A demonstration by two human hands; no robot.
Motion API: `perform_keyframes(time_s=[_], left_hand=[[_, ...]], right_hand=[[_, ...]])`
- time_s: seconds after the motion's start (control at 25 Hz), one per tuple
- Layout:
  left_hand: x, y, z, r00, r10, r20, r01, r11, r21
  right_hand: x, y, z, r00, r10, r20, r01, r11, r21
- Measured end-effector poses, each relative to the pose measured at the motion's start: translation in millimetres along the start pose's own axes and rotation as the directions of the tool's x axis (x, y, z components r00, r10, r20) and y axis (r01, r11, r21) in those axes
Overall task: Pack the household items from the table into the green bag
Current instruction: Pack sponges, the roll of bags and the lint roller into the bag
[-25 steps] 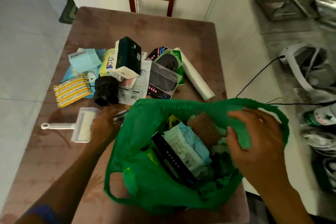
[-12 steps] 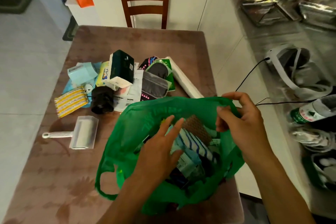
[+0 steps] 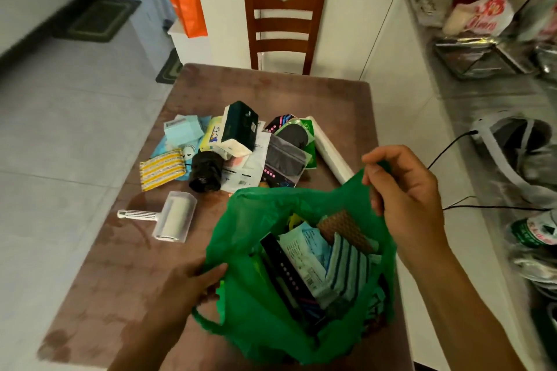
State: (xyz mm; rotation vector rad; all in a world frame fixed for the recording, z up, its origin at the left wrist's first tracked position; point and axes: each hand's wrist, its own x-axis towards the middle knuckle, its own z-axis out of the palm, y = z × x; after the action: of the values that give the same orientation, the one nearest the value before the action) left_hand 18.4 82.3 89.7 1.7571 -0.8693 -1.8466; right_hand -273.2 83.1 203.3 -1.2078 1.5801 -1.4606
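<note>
The green bag [image 3: 259,304] stands open at the near right corner of the table [image 3: 120,265], and its mouth is held wide by both hands. The right hand [image 3: 405,199] pinches the far right part of the bag's rim between thumb and curled fingers and lifts it up. The left hand [image 3: 193,283] grips the near left part of the rim, with the fingers folded around the green fabric.

Inside the bag several things are visible: a blue striped cloth [image 3: 346,271], a pale blue packet [image 3: 307,253], a long black box [image 3: 286,277] standing on its end, and a brown textured pad [image 3: 346,229] against the far side.

Just beyond the bag, toward the middle of the table, lies a pile of items not yet packed. It includes a dark green and white box [image 3: 239,129] on top, a black roll [image 3: 206,172], a yellow striped sponge cloth [image 3: 162,169], a light blue box [image 3: 183,129], a grey pouch [image 3: 284,158] and a white roll [image 3: 330,153] touching the bag's far rim. A white lint roller [image 3: 171,217] lies alone near the left edge of the table, apart from the pile.

Behind the far edge stands a wooden chair [image 3: 283,27].
</note>
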Motion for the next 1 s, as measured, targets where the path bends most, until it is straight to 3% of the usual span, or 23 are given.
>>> perform_keyframes(time_s=[0.08,0.2,0.28,0.36,0.44,0.52,0.6,0.68,0.76,0.84,0.92,0.96,1.0], left_hand=[[-5.9,30.4,20.4,0.991,0.132,0.034,-0.124,0.978,-0.168],[-25.2,85.9,36.0,0.923,0.384,0.008,-0.365,0.883,-0.295],[-45.0,111.8,35.8,0.846,0.533,-0.009,-0.513,0.809,-0.287],[-55.9,116.8,32.0,0.808,0.589,0.000,-0.580,0.797,-0.169],[-55.9,107.1,28.3,0.831,0.555,0.026,-0.549,0.828,-0.110],[-53.4,95.5,24.6,0.880,0.474,0.031,-0.468,0.877,-0.109],[-48.0,85.7,19.3,0.920,0.390,0.037,-0.389,0.921,-0.031],[-39.9,78.3,12.8,0.920,0.393,-0.005,-0.385,0.903,0.190],[-32.2,79.1,9.8,0.856,0.511,-0.073,-0.418,0.769,0.484],[-28.0,91.6,12.4,0.678,0.734,-0.048,-0.530,0.533,0.660],[-24.1,114.0,28.4,0.482,0.873,0.074,-0.645,0.296,0.704],[-15.8,122.9,40.2,0.466,0.868,0.175,-0.634,0.189,0.750],[-0.6,129.4,53.5,0.523,0.798,0.299,-0.586,0.082,0.806]], right_hand=[[7.3,-5.0,0.8,0.994,-0.063,-0.090,0.065,0.998,0.018],[17.7,-26.1,-22.2,0.913,-0.104,-0.396,0.168,0.977,0.132],[27.5,-42.3,-47.5,0.831,-0.013,-0.556,0.178,0.953,0.245],[32.8,-47.0,-63.2,0.791,0.072,-0.607,0.123,0.954,0.273],[28.1,-32.4,-64.3,0.792,0.075,-0.606,0.024,0.988,0.154],[17.1,-15.1,-60.3,0.822,0.094,-0.562,-0.165,0.983,-0.076],[11.8,-0.6,-61.0,0.849,0.053,-0.526,-0.332,0.827,-0.453],[17.7,3.3,-56.9,0.879,-0.106,-0.464,-0.334,0.557,-0.760],[28.9,1.7,-34.2,0.908,-0.286,-0.305,-0.124,0.513,-0.849],[41.5,9.8,-0.8,0.922,-0.378,-0.082,0.152,0.549,-0.822],[65.0,37.8,34.8,0.956,-0.280,0.088,0.259,0.665,-0.701],[81.8,61.1,49.3,0.978,-0.166,0.126,0.208,0.742,-0.638],[100.5,87.4,59.3,0.991,-0.008,0.134,0.087,0.796,-0.599]])
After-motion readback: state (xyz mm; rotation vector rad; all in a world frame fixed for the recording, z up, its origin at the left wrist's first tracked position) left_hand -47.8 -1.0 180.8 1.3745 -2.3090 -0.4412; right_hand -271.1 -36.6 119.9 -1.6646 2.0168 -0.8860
